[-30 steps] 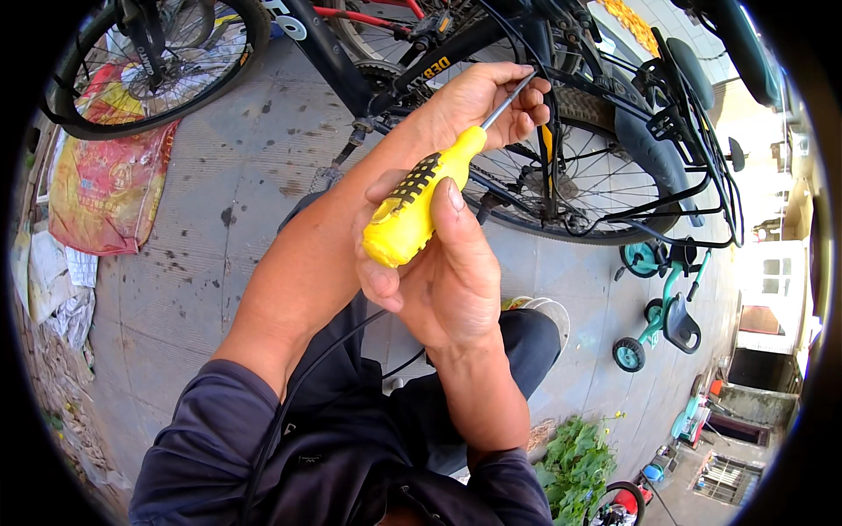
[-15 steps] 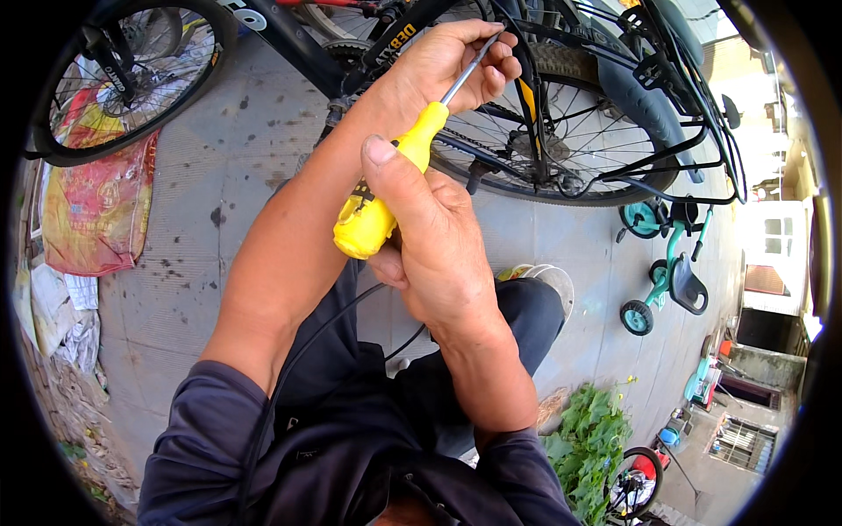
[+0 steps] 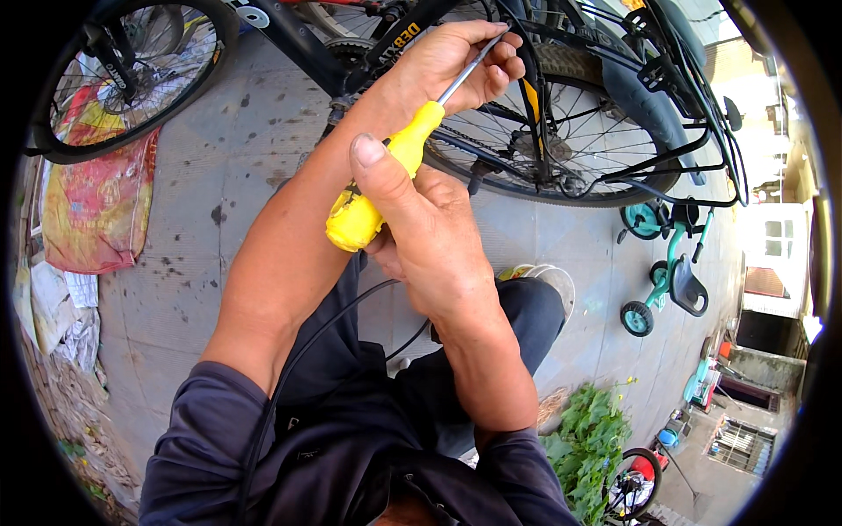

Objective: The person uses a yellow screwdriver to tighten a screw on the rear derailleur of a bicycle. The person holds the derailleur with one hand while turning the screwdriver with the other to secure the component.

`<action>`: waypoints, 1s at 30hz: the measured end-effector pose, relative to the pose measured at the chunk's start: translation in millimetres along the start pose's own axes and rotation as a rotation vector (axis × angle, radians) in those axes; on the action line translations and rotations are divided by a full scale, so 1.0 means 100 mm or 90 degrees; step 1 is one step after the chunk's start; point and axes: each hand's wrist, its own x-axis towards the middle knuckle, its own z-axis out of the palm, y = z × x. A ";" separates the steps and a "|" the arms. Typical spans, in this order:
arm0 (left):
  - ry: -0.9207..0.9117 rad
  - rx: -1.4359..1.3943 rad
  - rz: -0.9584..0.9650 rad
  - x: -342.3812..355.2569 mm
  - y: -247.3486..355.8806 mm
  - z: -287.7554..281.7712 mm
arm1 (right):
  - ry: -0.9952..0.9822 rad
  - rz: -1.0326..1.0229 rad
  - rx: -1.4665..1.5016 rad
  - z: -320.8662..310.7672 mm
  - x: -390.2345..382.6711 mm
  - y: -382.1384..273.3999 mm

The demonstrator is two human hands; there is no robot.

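A screwdriver [image 3: 417,136] with a yellow handle and a metal shaft slants up to the right. My right hand [image 3: 430,223] grips its handle, the thumb lying along the top side. My left hand [image 3: 469,66] is held around the tip end, against the black bicycle [image 3: 517,53]. Its thumb and fingers are curled in by the tip; what they pinch there is too small to make out. The tip points at the frame near the rear wheel [image 3: 605,140], which has a black rack and mudguard beside it.
At the upper left is another bicycle wheel [image 3: 189,79] over a red and yellow sack [image 3: 101,202]. A teal tricycle [image 3: 675,272] stands on the paving to the right. Green leaves [image 3: 588,438] grow at the lower right. A black cable [image 3: 303,351] runs over my lap.
The screwdriver's handle end has shifted slightly left and up with my right hand, and the thumb has moved with it. My left hand stays by the tip, almost unmoved.
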 end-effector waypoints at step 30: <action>0.122 0.055 0.060 -0.07 -0.07 0.17 | -0.002 0.051 0.108 0.03 0.02 0.00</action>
